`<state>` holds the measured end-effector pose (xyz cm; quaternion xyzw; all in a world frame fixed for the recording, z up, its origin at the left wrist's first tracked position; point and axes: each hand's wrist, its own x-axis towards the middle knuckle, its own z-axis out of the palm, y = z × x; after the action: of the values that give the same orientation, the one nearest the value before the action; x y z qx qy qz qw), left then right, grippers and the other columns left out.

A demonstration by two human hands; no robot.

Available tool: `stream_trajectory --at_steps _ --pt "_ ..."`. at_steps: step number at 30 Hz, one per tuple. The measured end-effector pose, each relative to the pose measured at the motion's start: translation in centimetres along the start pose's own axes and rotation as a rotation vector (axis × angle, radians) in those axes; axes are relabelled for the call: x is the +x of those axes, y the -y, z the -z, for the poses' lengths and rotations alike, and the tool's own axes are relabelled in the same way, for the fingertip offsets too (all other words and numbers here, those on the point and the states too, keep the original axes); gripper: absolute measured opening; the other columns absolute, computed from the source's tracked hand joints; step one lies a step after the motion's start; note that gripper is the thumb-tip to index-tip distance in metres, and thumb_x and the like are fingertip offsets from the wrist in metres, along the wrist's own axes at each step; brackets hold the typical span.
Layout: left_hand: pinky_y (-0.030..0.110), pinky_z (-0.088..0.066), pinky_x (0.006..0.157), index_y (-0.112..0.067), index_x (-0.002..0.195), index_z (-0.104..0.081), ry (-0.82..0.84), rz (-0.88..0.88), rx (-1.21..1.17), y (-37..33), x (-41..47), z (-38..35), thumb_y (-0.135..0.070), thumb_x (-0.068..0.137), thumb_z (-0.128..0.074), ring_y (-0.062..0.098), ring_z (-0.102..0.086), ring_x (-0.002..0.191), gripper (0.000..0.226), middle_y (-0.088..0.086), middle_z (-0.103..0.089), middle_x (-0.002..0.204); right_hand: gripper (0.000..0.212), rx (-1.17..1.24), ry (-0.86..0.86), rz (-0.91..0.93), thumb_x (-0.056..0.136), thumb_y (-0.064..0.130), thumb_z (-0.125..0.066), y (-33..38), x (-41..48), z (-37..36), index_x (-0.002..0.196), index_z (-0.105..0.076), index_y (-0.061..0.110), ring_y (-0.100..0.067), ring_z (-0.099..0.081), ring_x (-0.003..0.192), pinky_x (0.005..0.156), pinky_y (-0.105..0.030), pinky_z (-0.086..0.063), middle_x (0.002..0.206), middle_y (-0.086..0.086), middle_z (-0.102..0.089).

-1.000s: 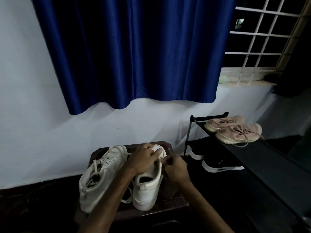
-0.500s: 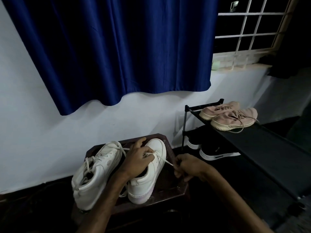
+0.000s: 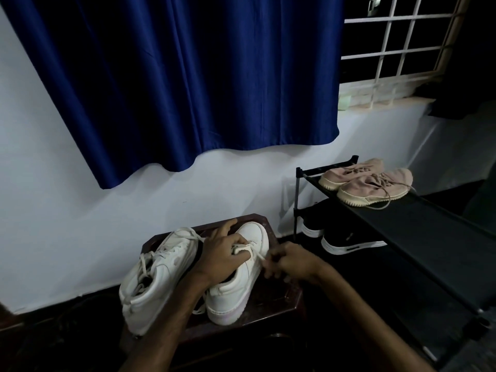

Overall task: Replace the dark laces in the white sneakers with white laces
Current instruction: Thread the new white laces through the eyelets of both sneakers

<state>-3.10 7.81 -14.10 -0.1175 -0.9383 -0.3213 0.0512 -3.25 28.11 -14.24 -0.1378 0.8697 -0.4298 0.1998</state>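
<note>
Handling: lace (image 3: 255, 255) likely limp, light; pinch near tip. Left grip (image 3: 222, 256) clamped on sneaker (image 3: 239, 288), right grip (image 3: 292, 264) pinching lace.

Both forearms reach forward. The left hand (image 3: 222, 255) curls on the white lace (image 3: 254, 255), forefinger stretched ahead; just to its right, the right hand (image 3: 291, 264) pinches that lace, fingers bunched.

Head-worn, facing down, near the sneakers (image 3: 241, 291)
</note>
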Motion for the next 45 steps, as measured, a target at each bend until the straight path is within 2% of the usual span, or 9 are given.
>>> stream_trajectory --at_steps 4,9,14,20,25,32,37,39,45 --pt "0.047 -0.025 0.114 -0.024 0.098 -0.071 -0.010 0.013 0.023 -0.2 -0.1 0.1 -0.061 0.054 -0.039 0.020 -0.033 0.137 0.066 -0.005 -0.034 0.153 0.019 -0.240 0.189 -0.073 0.092 0.028 -0.060 -0.1 -1.1 2.9 0.088 -0.076 0.017 -0.007 -0.063 0.075 0.066 -0.024 -0.049 0.095 -0.002 -0.075" --pt "0.049 -0.020 0.115 -0.025 0.098 -0.070 0.005 0.030 0.037 -0.4 -0.2 0.2 -0.064 0.052 -0.037 0.021 -0.027 0.140 0.068 -0.006 -0.029 0.155 0.033 -0.319 -0.144 0.138 0.089 0.044 -0.064 2.1 1.7 1.4 0.093 -0.074 0.013 -0.009 -0.063 0.079 0.073 -0.026 -0.047 0.090 -0.002 -0.073" --pt "0.044 -0.017 0.117 -0.026 0.100 -0.071 -0.021 0.045 0.078 -0.7 -0.3 0.4 -0.064 0.049 -0.033 0.020 -0.027 0.140 0.075 -0.005 -0.028 0.156 0.019 -0.264 -0.297 0.154 0.091 0.020 -0.063 0.7 2.4 -1.0 0.079 -0.070 0.006 -0.008 -0.057 0.069 0.059 -0.011 -0.033 0.072 0.004 -0.063" --pt "0.048 -0.016 0.117 -0.025 0.102 -0.071 0.011 0.047 0.056 -0.4 -0.1 0.2 -0.052 0.065 -0.052 0.023 -0.025 0.142 0.049 -0.004 -0.026 0.157 0.035 -0.245 -0.325 0.168 0.093 0.043 -0.058 1.6 1.9 -1.0 0.071 -0.060 0.017 -0.012 -0.056 0.064 0.064 -0.030 -0.044 0.070 0.002 -0.062" --pt "0.047 -0.015 0.117 -0.028 0.101 -0.071 0.016 0.070 0.063 -0.6 -0.2 0.2 -0.067 0.051 -0.037 0.021 -0.024 0.141 0.072 -0.005 -0.025 0.157 0.023 -0.304 -0.372 0.233 0.090 0.036 -0.062 1.7 2.1 -2.0 0.080 -0.062 0.015 -0.018 -0.063 0.074 0.067 -0.035 -0.050 0.081 0.000 -0.069" --pt "0.049 -0.014 0.117 -0.031 0.100 -0.070 0.003 0.075 0.085 -0.5 -0.2 0.3 -0.065 0.048 -0.034 0.021 -0.024 0.142 0.072 -0.005 -0.025 0.157 0.016 -0.702 0.416 -0.133 0.086 0.025 -0.068 1.2 -0.6 3.0 0.072 -0.065 0.020 -0.011 -0.060 0.063 0.077 -0.032 -0.052 0.067 0.005 -0.065" --pt "0.044 -0.015 0.117 -0.028 0.098 -0.068 0.003 0.077 0.097 -0.6 -0.3 0.1 -0.070 0.049 -0.034 0.021 -0.025 0.141 0.073 -0.004 -0.027 0.156 0.037 -0.463 -0.079 0.117 0.088 0.048 -0.062 1.8 1.2 1.3 0.088 -0.070 0.012 -0.015 -0.062 0.075 0.069 -0.027 -0.046 0.087 -0.006 -0.070" --pt "0.045 -0.015 0.116 -0.031 0.097 -0.067 0.009 0.074 0.097 -0.7 -0.4 0.2 -0.075 0.050 -0.036 0.021 -0.024 0.141 0.072 -0.004 -0.027 0.155 0.027 -0.398 -0.197 0.198 0.089 0.037 -0.064 1.9 2.2 -0.3 0.084 -0.066 0.011 -0.018 -0.061 0.076 0.066 -0.027 -0.042 0.085 -0.006 -0.069" --pt "0.044 -0.018 0.114 -0.033 0.099 -0.058 -0.001 0.076 0.085 -0.9 -0.6 0.4 -0.066 0.048 -0.038 0.018 -0.029 0.138 0.065 -0.010 -0.035 0.146 0.017 -0.374 -0.143 0.146 0.078 0.028 -0.074 -0.5 1.1 0.9 0.064 -0.065 0.026 -0.006 -0.064 0.069 0.072 -0.024 -0.052 0.069 0.009 -0.067"
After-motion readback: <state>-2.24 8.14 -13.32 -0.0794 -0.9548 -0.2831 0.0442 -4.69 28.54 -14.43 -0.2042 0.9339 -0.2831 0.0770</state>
